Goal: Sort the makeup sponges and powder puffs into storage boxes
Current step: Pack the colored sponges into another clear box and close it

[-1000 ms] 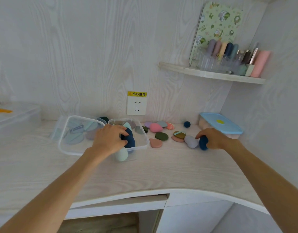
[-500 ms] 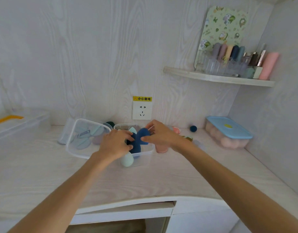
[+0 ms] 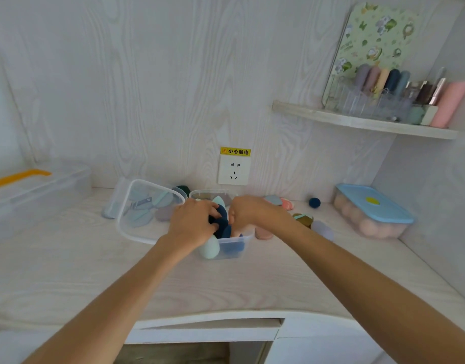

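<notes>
Fingers [image 3: 213, 210] press navy sponges [image 3: 220, 219] into clear box [image 3: 236, 241] holding mint sponge [image 3: 209, 248].

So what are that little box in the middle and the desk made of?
The small box looks like clear, slightly frosted plastic: the mint and navy sponges show through its wall. The desk looks like pale wood-grain laminate, matte, with printed-looking streaks matching the wall; solid wood can't be ruled out.

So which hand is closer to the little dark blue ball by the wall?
The right hand. It is over the clear box, with the ball off to its right. The left hand is farther, on the box's other side.
</notes>
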`<state>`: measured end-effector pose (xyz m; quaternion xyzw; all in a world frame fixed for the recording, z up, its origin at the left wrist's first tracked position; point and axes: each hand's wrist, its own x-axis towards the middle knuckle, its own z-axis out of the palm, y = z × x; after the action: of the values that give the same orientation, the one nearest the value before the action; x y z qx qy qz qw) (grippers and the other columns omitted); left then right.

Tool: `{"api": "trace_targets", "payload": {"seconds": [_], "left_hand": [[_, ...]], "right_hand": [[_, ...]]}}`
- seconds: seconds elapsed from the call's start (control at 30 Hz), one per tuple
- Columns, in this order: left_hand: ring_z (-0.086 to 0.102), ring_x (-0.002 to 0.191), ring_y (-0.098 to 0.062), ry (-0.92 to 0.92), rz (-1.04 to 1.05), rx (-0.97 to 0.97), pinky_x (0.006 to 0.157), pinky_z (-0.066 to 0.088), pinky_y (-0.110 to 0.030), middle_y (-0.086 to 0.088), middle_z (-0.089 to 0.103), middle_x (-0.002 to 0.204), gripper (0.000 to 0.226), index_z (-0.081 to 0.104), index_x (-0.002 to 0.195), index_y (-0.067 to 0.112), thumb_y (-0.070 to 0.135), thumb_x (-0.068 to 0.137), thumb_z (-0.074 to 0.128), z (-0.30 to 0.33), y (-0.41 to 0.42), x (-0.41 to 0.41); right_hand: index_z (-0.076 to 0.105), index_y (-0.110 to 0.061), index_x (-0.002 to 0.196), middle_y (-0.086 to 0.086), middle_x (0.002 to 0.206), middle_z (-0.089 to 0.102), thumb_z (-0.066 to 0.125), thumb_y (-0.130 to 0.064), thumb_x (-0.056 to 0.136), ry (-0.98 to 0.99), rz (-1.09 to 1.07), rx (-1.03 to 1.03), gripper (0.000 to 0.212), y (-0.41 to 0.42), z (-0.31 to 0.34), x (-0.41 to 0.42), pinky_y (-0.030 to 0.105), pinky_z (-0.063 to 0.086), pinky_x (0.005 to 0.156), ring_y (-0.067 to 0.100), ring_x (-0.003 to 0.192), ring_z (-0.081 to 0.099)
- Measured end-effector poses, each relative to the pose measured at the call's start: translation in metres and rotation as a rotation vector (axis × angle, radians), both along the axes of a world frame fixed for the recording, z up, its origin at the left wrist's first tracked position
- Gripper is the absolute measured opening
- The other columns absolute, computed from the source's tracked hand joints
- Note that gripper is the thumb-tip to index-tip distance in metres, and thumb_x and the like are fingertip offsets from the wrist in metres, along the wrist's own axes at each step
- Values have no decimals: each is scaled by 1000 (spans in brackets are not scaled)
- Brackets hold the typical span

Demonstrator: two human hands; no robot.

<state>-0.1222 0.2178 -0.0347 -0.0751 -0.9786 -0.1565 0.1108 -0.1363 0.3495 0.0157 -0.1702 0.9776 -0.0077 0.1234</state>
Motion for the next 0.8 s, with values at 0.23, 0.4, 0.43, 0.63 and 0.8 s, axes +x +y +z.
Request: {"api": "trace_targets", "payload": {"seconds": [0.23,0.4,0.43,0.63,0.8], "left_hand": [[53,116,-13,21,15,19,83,40,-26,20,58,128,25,70,105,38,30,83,61,-3,0,0],[53,116,-12,8,-9,24,87,40,-26,21,56,130,27,69,109,37,31,83,62,-3,-2,1],[51,119,-12,-8,-22,35,90,39,-27,22,55,132,28,68,110,36,30,83,62,-3,-3,0],[51,119,-10,-45,-11,154,93,42,-28,25,55,130,38,73,98,39,43,70,47,-4,-4,2],[51,118,-12,-12,-13,62,86,41,-25,26,54,130,33,73,98,36,43,75,51,-2,0,5]], "right_hand": [[63,-10,113,2,109,59,63,-35,86,-125,23,-41,36,0,0,2,27,47,87,20,98,55],[61,-8,113,6,116,63,51,-32,95,-314,37,-83,32,7,13,7,27,39,97,19,110,55],[60,-5,117,6,121,64,48,-31,96,-354,27,-95,35,7,15,7,30,35,105,19,117,54],[70,-5,105,3,86,67,61,-23,88,-140,48,-137,26,3,1,5,23,44,79,13,79,56],[75,-9,98,7,98,73,67,-20,82,-21,117,-219,21,13,5,8,33,52,91,19,93,67]]}}
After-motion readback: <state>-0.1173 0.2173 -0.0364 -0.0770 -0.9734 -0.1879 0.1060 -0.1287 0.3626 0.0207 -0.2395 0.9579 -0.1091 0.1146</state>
